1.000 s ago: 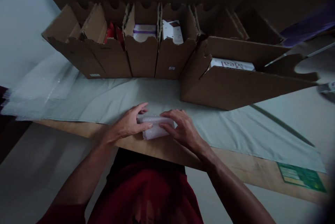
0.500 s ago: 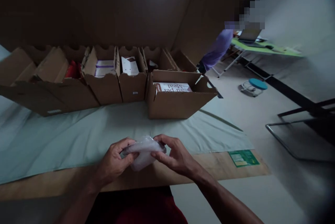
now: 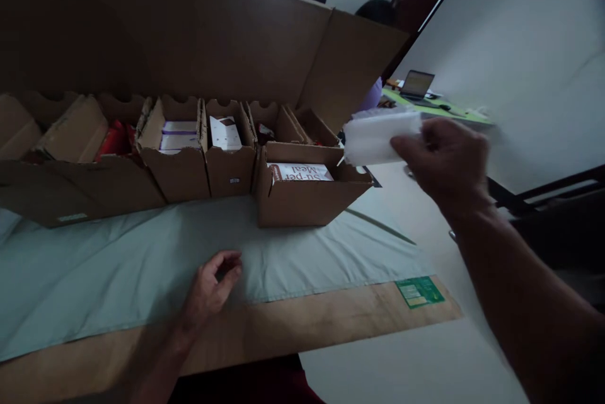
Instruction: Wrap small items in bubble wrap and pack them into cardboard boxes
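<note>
Our right hand [image 3: 444, 161] clasps the wrapped packet [image 3: 378, 136] high over the desk's [image 3: 307, 322] right edge; our left hand [image 3: 210, 287] rests empty near its front edge; slippery wrap wants firm fingers

The left hand [image 3: 210, 287] is resting on the table [image 3: 331, 322] near its front edge, empty, fingers loosely curling. The right arm is hanging outstretched above the table's right end, the right hand [image 3: 444, 161] gripping a white packet [image 3: 378, 139].
</note>
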A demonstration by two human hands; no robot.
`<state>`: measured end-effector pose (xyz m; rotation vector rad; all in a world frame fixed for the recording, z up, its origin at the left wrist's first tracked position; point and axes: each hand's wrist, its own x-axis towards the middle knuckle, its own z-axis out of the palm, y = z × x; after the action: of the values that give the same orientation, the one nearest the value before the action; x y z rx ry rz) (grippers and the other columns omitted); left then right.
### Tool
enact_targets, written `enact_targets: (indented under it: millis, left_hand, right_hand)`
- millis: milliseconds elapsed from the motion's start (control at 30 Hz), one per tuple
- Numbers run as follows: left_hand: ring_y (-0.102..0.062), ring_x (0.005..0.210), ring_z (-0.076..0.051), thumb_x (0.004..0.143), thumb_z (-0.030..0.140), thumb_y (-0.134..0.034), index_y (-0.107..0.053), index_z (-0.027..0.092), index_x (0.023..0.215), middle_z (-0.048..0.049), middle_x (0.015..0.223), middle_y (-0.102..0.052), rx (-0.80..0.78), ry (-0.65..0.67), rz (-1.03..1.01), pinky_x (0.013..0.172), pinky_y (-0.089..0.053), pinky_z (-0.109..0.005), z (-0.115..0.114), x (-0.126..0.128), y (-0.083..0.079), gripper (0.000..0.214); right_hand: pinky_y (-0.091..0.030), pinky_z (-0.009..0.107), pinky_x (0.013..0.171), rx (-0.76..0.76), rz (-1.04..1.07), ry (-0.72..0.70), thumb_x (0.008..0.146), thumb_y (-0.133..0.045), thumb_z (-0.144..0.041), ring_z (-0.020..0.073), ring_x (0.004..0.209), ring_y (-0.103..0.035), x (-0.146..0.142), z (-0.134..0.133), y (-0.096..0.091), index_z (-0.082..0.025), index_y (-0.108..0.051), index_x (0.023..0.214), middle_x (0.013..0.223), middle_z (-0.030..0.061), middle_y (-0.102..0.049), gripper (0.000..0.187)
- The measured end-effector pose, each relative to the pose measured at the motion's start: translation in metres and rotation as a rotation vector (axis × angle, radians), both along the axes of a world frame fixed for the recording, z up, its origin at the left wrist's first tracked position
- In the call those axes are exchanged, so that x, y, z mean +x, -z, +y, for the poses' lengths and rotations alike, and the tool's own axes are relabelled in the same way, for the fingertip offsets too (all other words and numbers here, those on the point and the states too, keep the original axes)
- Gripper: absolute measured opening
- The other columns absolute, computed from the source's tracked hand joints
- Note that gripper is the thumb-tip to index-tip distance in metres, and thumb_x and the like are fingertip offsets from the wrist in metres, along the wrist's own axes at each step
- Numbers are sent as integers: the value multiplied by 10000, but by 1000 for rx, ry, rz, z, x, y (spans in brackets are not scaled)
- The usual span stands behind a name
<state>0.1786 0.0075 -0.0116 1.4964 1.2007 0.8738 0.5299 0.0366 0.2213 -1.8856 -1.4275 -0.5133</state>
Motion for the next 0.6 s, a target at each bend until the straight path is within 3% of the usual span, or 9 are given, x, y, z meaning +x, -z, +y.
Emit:
enact_targets:
  millis: [67,200,300,400,600]
  left_hand:
    - [-762,878,-233,852,422,-609,-724,207,991,-73,931,-796,36,8,26,795,-617,-360,-2,2,3,281]
    - [-761,835,-222,844,370,-580,-734,218,937,-51,891,-799,122,60,72,679,-607,-314,-5,5,2,236]
    - [-758,818,-219,848,346,-545,-737,210,923,-63,879,-797,221,66,96,734,-609,-339,-5,7,6,246]
    - [-753,830,-238,856,316,-528,-737,207,927,-74,879,-792,326,72,147,780,-603,-388,-6,8,12,247]
    - [-738,837,-253,895,263,-523,-727,215,924,-55,865,-770,429,123,235,759,-572,-403,-9,10,18,211]
  right_hand:
    - [-326,314,647,-169,-79,63,840,-732,-270,106,656,-484,4,14,1,-100,-721,875,786,61,-703,174]
    - [-285,315,628,-484,-265,162,848,-695,-338,206,748,-614,-8,30,6,-134,-736,910,840,118,-739,217]
    - [-303,313,608,-691,-383,207,858,-624,-394,277,880,-669,-23,41,-1,-174,-737,995,981,137,-753,283]
    - [-344,311,617,-909,-435,215,885,-585,-410,277,929,-673,-29,54,-12,-181,-736,1057,1068,142,-744,324]
    - [-442,343,727,-1008,-475,281,911,-599,-324,318,1034,-680,-21,71,-20,-99,-723,1146,1155,226,-722,349]
